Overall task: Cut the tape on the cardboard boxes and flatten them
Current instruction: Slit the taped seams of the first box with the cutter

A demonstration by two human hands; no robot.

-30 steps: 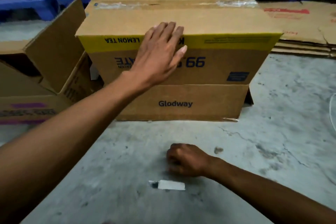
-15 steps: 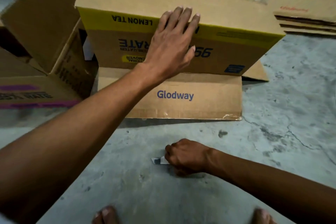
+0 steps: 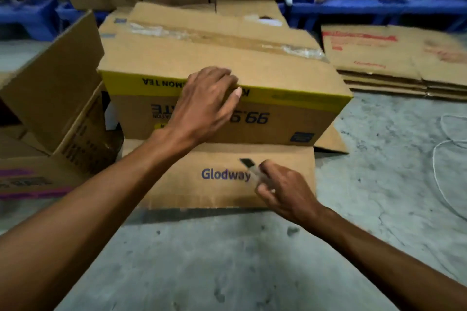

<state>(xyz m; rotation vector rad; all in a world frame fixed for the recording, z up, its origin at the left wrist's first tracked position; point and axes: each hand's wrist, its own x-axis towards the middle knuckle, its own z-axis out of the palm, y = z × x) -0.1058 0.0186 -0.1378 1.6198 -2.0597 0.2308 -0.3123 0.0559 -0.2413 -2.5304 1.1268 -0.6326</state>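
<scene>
Our left hand (image 3: pixel 207 103) covers part of the box (image 3: pixel 227 65) print; the cutter (image 3: pixel 252 170) is blurred, its handle hidden in our right hand (image 3: pixel 283 189).

dim, flat indoor light | soft shadow under box (image 3: pixel 227 70) flap | motion blur throughout | wide-angle bowing at edges
</scene>
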